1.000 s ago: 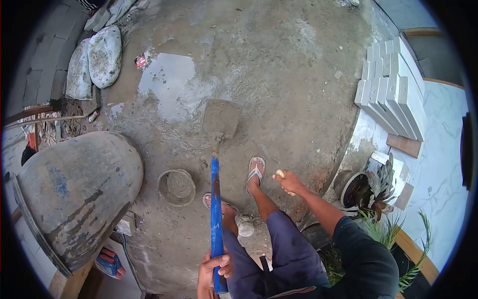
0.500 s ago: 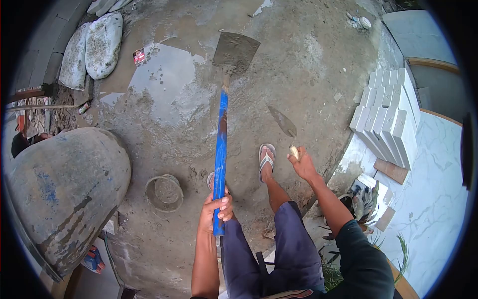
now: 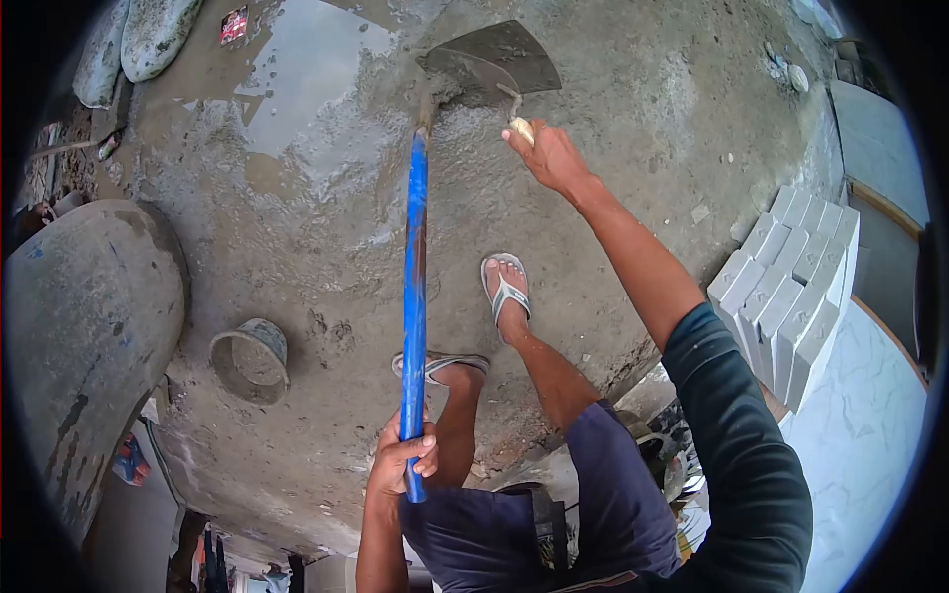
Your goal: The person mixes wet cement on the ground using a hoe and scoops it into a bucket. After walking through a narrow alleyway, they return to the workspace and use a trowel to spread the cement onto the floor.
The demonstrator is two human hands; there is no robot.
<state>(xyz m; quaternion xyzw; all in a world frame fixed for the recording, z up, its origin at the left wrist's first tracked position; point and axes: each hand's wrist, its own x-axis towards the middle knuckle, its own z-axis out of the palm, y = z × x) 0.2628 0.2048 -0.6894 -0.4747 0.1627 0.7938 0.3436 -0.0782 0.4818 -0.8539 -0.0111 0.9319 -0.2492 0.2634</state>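
My left hand (image 3: 401, 461) is wrapped round the lower end of a hoe's blue handle (image 3: 415, 257). At the far end, the broad metal hoe blade (image 3: 524, 51) is smeared with wet mortar. My right hand (image 3: 550, 158) grips the pale handle of a pointed trowel (image 3: 522, 128). The trowel's blade lies over the hoe blade and seems to touch it; mortar clings around the blade's socket. Below, both sandalled feet (image 3: 508, 287) stand on the wet ground, one on each side of the handle's line.
A mortar-stained bucket (image 3: 249, 362) stands left of the handle, near a large grey tub-like shell (image 3: 89, 326). White blocks (image 3: 791, 277) are stacked at right beside marbled tile (image 3: 850, 445). Dirty sacks (image 3: 158, 38) lie top left, by a puddle (image 3: 301, 74).
My right hand has swung forward and left, bringing the trowel from open air onto the hoe blade. The hoe blade has turned and tilted. My view has shifted, and my left foot shows more.
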